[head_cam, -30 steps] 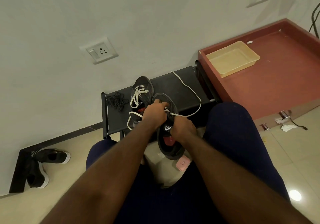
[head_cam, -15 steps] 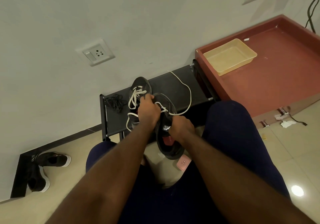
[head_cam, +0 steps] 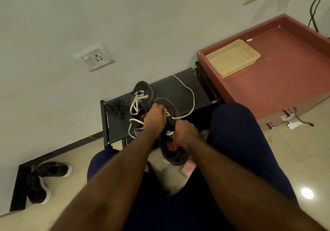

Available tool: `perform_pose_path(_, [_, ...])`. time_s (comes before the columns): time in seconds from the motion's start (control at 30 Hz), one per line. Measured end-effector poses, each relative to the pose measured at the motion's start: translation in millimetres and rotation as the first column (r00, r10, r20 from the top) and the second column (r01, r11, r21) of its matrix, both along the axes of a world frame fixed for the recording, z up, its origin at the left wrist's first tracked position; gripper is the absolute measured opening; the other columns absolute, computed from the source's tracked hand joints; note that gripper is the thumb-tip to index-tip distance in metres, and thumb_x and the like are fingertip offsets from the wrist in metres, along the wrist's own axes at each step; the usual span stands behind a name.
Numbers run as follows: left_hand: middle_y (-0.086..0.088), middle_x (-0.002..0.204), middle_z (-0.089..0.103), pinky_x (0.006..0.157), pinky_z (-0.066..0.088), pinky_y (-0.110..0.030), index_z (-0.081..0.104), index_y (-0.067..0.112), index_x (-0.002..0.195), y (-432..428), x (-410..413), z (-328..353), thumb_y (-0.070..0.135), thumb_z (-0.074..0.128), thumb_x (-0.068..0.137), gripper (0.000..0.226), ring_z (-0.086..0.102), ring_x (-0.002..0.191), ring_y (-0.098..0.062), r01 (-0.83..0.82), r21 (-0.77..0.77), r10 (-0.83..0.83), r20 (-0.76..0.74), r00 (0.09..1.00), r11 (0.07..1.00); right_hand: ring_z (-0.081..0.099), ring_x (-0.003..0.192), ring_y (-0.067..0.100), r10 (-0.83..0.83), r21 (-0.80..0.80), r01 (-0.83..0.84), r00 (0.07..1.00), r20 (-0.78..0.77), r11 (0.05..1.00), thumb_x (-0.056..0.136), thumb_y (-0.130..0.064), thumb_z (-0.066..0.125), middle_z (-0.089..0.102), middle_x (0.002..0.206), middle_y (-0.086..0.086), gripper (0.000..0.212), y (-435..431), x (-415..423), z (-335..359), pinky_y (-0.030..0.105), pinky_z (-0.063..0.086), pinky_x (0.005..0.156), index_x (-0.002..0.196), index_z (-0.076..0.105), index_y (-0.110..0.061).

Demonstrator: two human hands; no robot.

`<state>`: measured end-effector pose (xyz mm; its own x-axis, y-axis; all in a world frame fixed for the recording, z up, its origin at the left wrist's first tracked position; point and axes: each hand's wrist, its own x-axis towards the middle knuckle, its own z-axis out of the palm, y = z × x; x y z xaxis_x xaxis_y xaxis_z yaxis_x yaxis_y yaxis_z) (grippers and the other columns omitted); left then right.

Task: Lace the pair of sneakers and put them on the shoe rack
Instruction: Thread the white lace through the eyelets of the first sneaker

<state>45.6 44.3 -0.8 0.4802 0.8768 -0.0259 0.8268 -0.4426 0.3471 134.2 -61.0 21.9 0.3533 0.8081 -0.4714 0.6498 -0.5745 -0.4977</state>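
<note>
A black sneaker point(head_cam: 170, 141) is held over the front edge of the black shoe rack point(head_cam: 180, 95), its toe above the rack top and its heel out over the floor between the person's knees. The left hand point(head_cam: 155, 118) is closed over the sneaker's forepart, fingertips pinched on the white lace point(head_cam: 189, 95) at the eyelets. The right hand point(head_cam: 184, 132) is curled shut on the same lace just beside the tongue; from there the lace's free length loops back across the rack top toward the wall. The second sneaker point(head_cam: 142, 98) rests on the rack top, touching the held one on its left, white lace partly threaded and hanging loose over the rack's front. A tangle of black laces point(head_cam: 117, 108) lies on the rack's left end.
</note>
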Motion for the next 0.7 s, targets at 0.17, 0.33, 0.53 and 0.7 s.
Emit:
perform_pose_path(0.17, [-0.009,0.110,0.064,0.095,0.047,-0.034,0.061,0.007,0.110,-1,5,17,0.010,0.046,0.098,0.019,0.059,0.102,-0.022,-0.488,-0.141,0.482,0.529,0.698,0.861,0.062,0.113,0.034,-0.008,-0.004,0.008,1.000,-0.004,1.000,0.092,-0.021,0.061,0.065,0.122,0.012,0.028,1,2,1,0.039,0.051,0.089,0.117,0.063,-0.009])
perform_pose_path(0.33, [-0.007,0.122,0.061,0.092,0.048,-0.035,0.064,0.010,0.119,2,-1,13,0.001,0.048,0.093,0.032,0.061,0.108,-0.025,-0.094,0.039,0.082,0.241,0.967,0.995,0.062,0.113,0.035,-0.008,0.006,0.008,1.000,-0.005,1.000,0.092,-0.022,0.062,0.065,0.122,0.013,0.029,1,2,0,0.038,0.051,0.088,0.117,0.063,-0.008])
perform_pose_path(0.53, [-0.004,0.125,0.055,0.085,0.052,-0.042,0.062,0.016,0.119,-5,5,-1,0.014,0.052,0.093,0.028,0.060,0.109,-0.028,0.315,-0.053,-0.314,-0.334,0.889,0.948,0.064,0.109,0.033,-0.012,0.015,0.012,1.000,-0.004,1.000,0.091,-0.025,0.063,0.067,0.117,0.010,0.027,1,-1,-3,0.039,0.052,0.086,0.114,0.064,-0.012])
perform_pose_path(0.7, [-0.012,0.117,0.054,0.084,0.051,-0.044,0.059,0.008,0.115,-10,15,7,0.011,0.046,0.098,0.021,0.059,0.105,-0.033,0.206,-0.018,-0.200,-0.342,0.918,0.978,0.064,0.107,0.033,-0.024,0.018,0.024,1.000,0.002,1.000,0.091,-0.027,0.062,0.067,0.115,0.009,0.027,1,0,-2,0.038,0.052,0.083,0.114,0.064,-0.013])
